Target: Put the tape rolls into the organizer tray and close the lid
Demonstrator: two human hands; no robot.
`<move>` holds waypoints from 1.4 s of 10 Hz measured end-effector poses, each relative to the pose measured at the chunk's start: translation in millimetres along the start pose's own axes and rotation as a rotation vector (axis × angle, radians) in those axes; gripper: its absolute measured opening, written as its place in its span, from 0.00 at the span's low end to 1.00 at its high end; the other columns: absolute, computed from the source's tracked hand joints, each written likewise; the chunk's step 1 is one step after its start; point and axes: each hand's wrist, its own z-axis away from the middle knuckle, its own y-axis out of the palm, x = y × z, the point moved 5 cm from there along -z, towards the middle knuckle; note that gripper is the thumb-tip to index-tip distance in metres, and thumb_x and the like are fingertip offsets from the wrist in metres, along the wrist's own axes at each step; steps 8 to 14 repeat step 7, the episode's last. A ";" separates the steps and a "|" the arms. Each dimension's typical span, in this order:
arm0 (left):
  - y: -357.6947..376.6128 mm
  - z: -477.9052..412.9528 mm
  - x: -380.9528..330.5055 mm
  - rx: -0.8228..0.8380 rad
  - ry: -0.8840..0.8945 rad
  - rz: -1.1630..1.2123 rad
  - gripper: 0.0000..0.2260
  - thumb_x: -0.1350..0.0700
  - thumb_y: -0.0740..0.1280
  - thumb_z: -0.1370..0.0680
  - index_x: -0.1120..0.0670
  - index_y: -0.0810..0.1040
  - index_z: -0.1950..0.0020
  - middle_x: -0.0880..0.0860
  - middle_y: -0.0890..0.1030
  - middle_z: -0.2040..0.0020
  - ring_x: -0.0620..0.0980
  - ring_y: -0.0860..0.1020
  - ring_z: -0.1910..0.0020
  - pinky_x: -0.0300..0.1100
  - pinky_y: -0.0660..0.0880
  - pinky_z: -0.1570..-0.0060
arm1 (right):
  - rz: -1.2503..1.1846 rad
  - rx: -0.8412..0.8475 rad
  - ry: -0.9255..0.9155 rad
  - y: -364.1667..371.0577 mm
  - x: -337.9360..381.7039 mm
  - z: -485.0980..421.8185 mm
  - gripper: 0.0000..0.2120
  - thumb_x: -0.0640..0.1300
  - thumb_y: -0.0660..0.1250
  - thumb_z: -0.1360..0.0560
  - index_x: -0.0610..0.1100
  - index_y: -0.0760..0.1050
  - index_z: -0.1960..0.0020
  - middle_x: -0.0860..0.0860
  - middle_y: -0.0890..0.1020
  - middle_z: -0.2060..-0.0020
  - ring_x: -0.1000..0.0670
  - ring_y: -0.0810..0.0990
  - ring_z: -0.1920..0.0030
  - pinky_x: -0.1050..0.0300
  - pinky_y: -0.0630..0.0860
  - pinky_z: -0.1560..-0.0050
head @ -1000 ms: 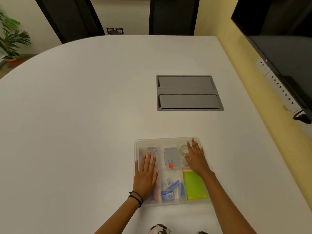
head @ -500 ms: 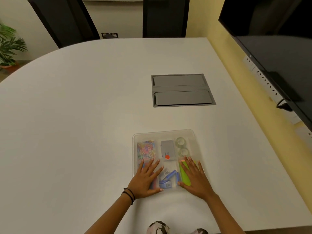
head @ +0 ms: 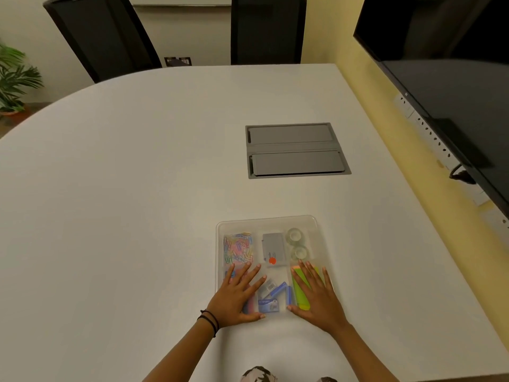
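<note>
The clear organizer tray (head: pixel 268 222) lies on the white table near me with its see-through lid on top. Two clear tape rolls (head: pixel 297 242) sit one behind the other in the far right compartment, under the lid. My left hand (head: pixel 237 295) lies flat with fingers spread on the lid's near left part. My right hand (head: pixel 315 295) lies flat on the near right part, over green sticky notes (head: pixel 298 292). Neither hand holds anything.
The tray also holds coloured paper clips (head: pixel 238 248), a grey box (head: pixel 273 248) with a red dot and blue items (head: pixel 271 297). A grey cable hatch (head: pixel 296 150) is set into the table farther back. A dark screen (head: pixel 451 86) hangs at the right. Two black chairs stand behind the table.
Both hands slid from the lid's far half toward me to its near half, which uncovered the tape rolls. Over the last half second they have stayed put.
</note>
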 end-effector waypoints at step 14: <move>-35.1 -18.0 4.4 -0.155 0.003 -0.003 0.31 0.34 0.47 0.23 0.49 0.55 0.24 0.53 0.60 0.24 0.56 0.58 0.25 0.48 0.36 0.28 | -0.155 -0.112 0.063 -33.4 -5.1 -36.7 0.33 0.62 0.55 0.24 0.57 0.42 0.26 0.57 0.41 0.26 0.52 0.43 0.23 0.47 0.38 0.25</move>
